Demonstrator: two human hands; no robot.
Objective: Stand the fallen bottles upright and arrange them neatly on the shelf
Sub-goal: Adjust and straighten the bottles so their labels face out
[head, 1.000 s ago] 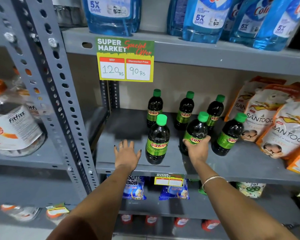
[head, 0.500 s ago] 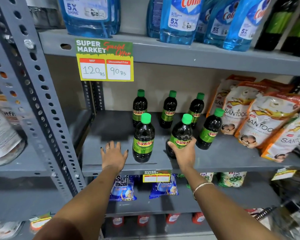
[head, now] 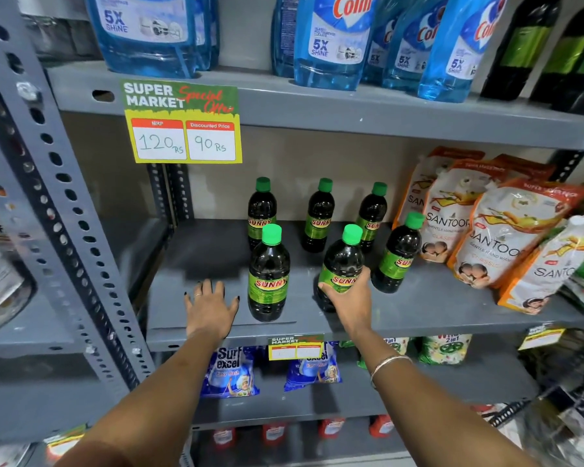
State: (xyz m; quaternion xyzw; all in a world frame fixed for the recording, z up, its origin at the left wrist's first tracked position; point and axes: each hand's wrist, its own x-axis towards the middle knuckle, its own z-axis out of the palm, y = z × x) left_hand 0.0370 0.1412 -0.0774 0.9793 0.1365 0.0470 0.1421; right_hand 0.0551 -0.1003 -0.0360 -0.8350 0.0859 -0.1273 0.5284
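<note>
Several dark Sunny bottles with green caps stand upright on the grey middle shelf (head: 418,308). Three form a back row: left (head: 262,210), middle (head: 319,219), right (head: 371,214). Three stand in front: left (head: 268,274), middle (head: 341,261), right (head: 398,254). My right hand (head: 349,299) is wrapped around the lower body of the front middle bottle, which tilts slightly. My left hand (head: 211,306) lies flat on the shelf with fingers spread, just left of the front left bottle, holding nothing.
Santoor handwash pouches (head: 486,230) crowd the shelf's right side. Blue Colin bottles (head: 334,38) line the shelf above, with a price sign (head: 182,123) hanging from its edge. A perforated upright (head: 48,197) stands at left. Surf Excel packets (head: 231,370) sit below.
The view has swung about a little. My right hand keeps its hold on the front middle bottle; my left hand stays flat on the shelf.
</note>
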